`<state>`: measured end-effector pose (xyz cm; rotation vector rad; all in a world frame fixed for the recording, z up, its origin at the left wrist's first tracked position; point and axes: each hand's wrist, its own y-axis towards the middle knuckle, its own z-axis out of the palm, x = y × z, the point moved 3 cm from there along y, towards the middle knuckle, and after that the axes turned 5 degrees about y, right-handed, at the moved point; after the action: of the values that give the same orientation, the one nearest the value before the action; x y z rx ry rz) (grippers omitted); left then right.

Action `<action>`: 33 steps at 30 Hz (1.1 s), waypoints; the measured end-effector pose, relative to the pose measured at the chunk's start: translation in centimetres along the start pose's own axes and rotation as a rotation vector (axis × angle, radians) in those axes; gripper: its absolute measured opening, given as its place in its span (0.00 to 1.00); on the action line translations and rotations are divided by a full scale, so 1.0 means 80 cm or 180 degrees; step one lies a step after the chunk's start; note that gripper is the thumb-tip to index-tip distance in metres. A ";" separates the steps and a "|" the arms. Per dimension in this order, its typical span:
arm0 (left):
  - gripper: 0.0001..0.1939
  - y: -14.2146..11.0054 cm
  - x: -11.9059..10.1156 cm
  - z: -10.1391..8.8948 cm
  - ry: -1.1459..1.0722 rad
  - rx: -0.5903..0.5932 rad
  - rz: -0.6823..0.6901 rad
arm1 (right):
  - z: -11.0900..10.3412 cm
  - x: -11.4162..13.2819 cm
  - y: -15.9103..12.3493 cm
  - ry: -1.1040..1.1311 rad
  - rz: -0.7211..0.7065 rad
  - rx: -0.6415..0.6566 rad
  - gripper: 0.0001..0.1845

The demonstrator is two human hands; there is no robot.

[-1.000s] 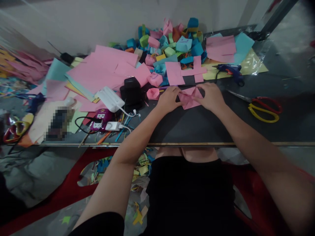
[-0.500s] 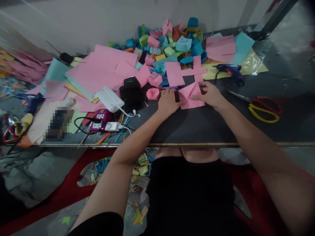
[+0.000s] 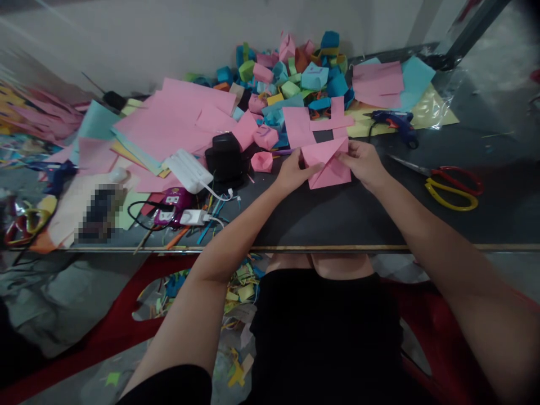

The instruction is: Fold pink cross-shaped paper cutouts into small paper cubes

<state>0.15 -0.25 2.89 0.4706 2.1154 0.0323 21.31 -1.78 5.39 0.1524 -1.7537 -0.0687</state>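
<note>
Two bare hands now grip one folded piece of pink paper, over the dark grey tabletop [image 3: 320,222] in front of your lap; half a second ago your left hand [image 3: 294,173] lay flatter beside the left edge, and now it pinches that edge, thumb across the front and fingers mostly hidden behind; your right hand [image 3: 365,164] is much as it was, pinching the upper right part between thumb and fingers.

The folded pink paper [image 3: 331,176] now reaches up in view over the lower edge of the flat pink paper sheet [image 3: 298,128] behind it; a triangular flap slants across its front, more open than the bunched folds of a second ago; whether its lower edge touches the tabletop, you cannot tell from here.

For the work, this seems to mean that both sides are under control while the flap is not yet creased flat; the small pink paper cup [image 3: 262,162] sits just beyond your left hand, and the red-and-yellow-handled metal scissors [image 3: 453,187] lie untouched to your right.
</note>
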 end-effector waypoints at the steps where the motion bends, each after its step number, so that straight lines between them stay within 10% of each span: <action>1: 0.26 0.002 0.002 0.003 -0.0297 0.0051 0.0072 | 0.001 0.002 -0.001 0.0032 -0.0023 -0.0014 0.24; 21: 0.21 -0.001 -0.004 -0.001 -0.1269 -0.0539 -0.0089 | 0.018 0.012 -0.013 0.0380 -0.0003 0.0189 0.35; 33: 0.31 -0.006 -0.020 -0.001 -0.1295 -0.0292 0.0205 | 0.014 0.017 -0.019 0.0307 -0.0045 -0.0400 0.28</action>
<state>0.75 -1.23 4.15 0.4483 1.6926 0.0647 20.05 -3.50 6.30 0.0753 -1.6470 -0.1788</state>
